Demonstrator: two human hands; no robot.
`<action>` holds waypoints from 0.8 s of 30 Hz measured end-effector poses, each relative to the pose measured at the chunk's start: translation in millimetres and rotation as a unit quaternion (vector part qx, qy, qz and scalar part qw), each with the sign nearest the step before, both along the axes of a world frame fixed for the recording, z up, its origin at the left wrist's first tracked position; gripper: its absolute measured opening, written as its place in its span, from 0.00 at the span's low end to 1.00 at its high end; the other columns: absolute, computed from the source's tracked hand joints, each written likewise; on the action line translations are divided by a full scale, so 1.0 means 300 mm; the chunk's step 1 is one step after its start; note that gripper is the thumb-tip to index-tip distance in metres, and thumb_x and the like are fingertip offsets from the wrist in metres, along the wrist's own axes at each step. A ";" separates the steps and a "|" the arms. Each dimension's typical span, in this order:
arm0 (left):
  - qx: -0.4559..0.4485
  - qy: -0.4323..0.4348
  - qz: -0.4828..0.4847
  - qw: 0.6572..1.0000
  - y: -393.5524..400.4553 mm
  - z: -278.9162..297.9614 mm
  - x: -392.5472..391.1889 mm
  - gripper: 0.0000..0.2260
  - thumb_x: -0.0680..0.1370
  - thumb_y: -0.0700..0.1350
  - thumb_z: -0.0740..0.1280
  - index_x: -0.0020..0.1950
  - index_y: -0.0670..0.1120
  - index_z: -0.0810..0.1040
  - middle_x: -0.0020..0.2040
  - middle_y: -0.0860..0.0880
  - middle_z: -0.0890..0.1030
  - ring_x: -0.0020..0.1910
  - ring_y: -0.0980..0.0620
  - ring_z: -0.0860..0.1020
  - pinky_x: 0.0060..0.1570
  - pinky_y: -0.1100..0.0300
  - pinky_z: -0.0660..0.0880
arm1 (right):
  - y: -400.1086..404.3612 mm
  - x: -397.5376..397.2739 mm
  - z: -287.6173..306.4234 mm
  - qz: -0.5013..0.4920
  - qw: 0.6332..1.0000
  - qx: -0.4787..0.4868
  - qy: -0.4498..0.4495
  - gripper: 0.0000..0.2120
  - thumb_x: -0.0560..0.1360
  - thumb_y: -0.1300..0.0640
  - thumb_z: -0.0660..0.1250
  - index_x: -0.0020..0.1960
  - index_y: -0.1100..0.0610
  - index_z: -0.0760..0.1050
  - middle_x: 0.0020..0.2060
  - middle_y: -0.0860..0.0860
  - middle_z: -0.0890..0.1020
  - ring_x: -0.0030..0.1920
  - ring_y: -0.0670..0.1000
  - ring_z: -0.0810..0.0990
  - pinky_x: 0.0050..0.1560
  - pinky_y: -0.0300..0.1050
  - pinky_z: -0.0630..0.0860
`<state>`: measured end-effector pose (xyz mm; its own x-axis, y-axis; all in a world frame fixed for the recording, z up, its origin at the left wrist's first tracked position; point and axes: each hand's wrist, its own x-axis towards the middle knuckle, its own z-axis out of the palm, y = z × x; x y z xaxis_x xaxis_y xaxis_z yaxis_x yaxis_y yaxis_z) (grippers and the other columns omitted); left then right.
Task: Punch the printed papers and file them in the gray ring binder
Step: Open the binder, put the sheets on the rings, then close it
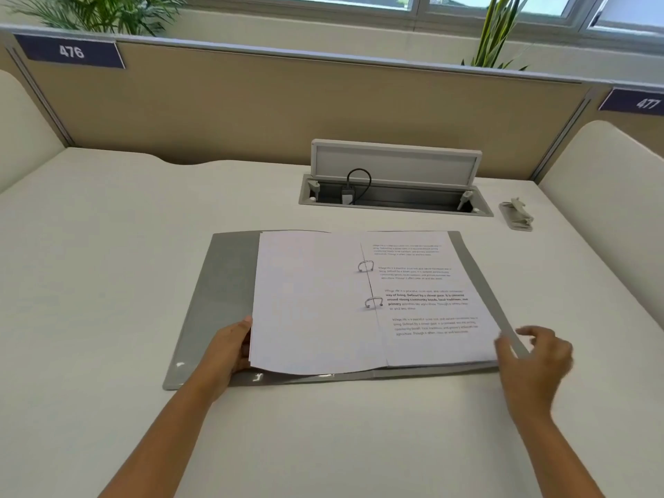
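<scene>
Centrally on the white counter point(107, 246), the gray plastic ring binder point(219, 282) lies open, white printed papers point(316, 303) threaded on its two metal rings point(366, 266). The left hand point(230, 350) pinches the sheets' near-left corner; the right hand point(535, 357) hovers loosely open, blurred, beside the binder's right edge.

One binder point(219, 282), two rings point(365, 266), two hands point(230, 348).

Open gray binder point(215, 282) flat on white desk point(107, 228).
Papers point(312, 300) on two rings point(365, 266); left hand point(230, 350) holding left stack, right hand point(535, 357) blurred by right edge.
</scene>
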<state>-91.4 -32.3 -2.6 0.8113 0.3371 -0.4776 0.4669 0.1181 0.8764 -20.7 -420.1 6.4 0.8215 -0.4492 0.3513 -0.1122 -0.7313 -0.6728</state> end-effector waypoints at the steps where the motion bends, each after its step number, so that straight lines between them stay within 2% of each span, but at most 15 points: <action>1: 0.001 0.000 -0.001 1.000 0.001 -0.001 0.000 0.18 0.80 0.52 0.56 0.55 0.40 0.79 0.50 0.37 0.82 0.44 0.41 0.80 0.40 0.54 0.78 | 0.035 0.001 -0.007 0.033 0.999 -0.017 -0.009 0.12 0.68 0.63 0.72 0.48 0.63 0.73 0.45 0.62 0.74 0.49 0.61 0.70 0.55 0.59 0.68; 3: 0.000 0.001 -0.002 1.000 0.000 -0.003 0.001 0.19 0.80 0.52 0.57 0.55 0.40 0.79 0.47 0.38 0.83 0.42 0.42 0.80 0.39 0.54 0.78 | 0.135 -0.015 -0.011 0.129 0.991 -0.004 -0.020 0.11 0.68 0.62 0.72 0.48 0.60 0.74 0.46 0.56 0.73 0.49 0.56 0.70 0.55 0.55 0.70; 5: 0.002 0.000 -0.004 1.000 -0.002 -0.004 0.003 0.19 0.80 0.52 0.57 0.53 0.40 0.80 0.40 0.42 0.83 0.36 0.47 0.80 0.35 0.57 0.77 | 0.253 -0.042 -0.003 0.238 0.971 -0.015 -0.026 0.10 0.69 0.53 0.68 0.47 0.57 0.75 0.45 0.50 0.71 0.49 0.50 0.69 0.56 0.41 0.65; 7: 0.004 -0.002 -0.006 1.000 -0.009 0.000 0.002 0.18 0.80 0.52 0.58 0.52 0.40 0.80 0.36 0.46 0.83 0.31 0.52 0.81 0.31 0.61 0.76 | 0.369 -0.061 0.012 0.326 0.945 -0.016 -0.021 0.12 0.69 0.47 0.65 0.45 0.54 0.76 0.44 0.47 0.71 0.48 0.44 0.66 0.53 0.34 0.61; 10: 0.009 -0.008 -0.012 1.000 -0.017 0.010 0.000 0.19 0.79 0.54 0.58 0.53 0.41 0.80 0.42 0.43 0.84 0.37 0.47 0.83 0.33 0.60 0.79 | 0.527 -0.092 0.045 0.442 0.897 0.003 0.019 0.15 0.68 0.42 0.66 0.46 0.52 0.76 0.45 0.45 0.71 0.50 0.40 0.65 0.55 0.35 0.62; 13: 0.015 -0.019 -0.019 1.000 -0.026 0.025 -0.004 0.19 0.79 0.54 0.57 0.53 0.42 0.80 0.46 0.39 0.84 0.44 0.40 0.83 0.37 0.56 0.81 | 0.664 -0.138 0.063 0.539 0.836 -0.053 0.089 0.19 0.67 0.41 0.69 0.53 0.50 0.74 0.50 0.46 0.71 0.53 0.45 0.67 0.57 0.38 0.65; 15: 0.025 -0.025 -0.026 0.999 -0.031 0.030 -0.010 0.19 0.80 0.54 0.56 0.53 0.42 0.80 0.46 0.39 0.84 0.43 0.40 0.83 0.38 0.56 0.81 | 0.724 -0.160 0.057 0.559 0.819 -0.082 0.097 0.21 0.67 0.43 0.71 0.56 0.50 0.73 0.53 0.49 0.71 0.55 0.48 0.68 0.57 0.41 0.66; 21: 0.031 -0.023 -0.031 0.999 -0.019 0.015 -0.014 0.21 0.79 0.55 0.56 0.53 0.40 0.79 0.44 0.38 0.83 0.37 0.43 0.82 0.35 0.57 0.79 | 0.768 -0.157 0.051 0.531 0.838 -0.078 0.092 0.20 0.68 0.44 0.71 0.57 0.50 0.73 0.58 0.50 0.70 0.58 0.50 0.68 0.58 0.42 0.67; 24: 0.022 -0.026 -0.024 0.999 -0.020 0.016 -0.016 0.20 0.80 0.53 0.55 0.53 0.40 0.80 0.44 0.39 0.84 0.39 0.43 0.83 0.38 0.56 0.81 | 0.761 -0.140 0.062 0.532 0.837 -0.091 0.095 0.18 0.70 0.45 0.69 0.57 0.51 0.74 0.58 0.50 0.70 0.57 0.50 0.70 0.57 0.43 0.68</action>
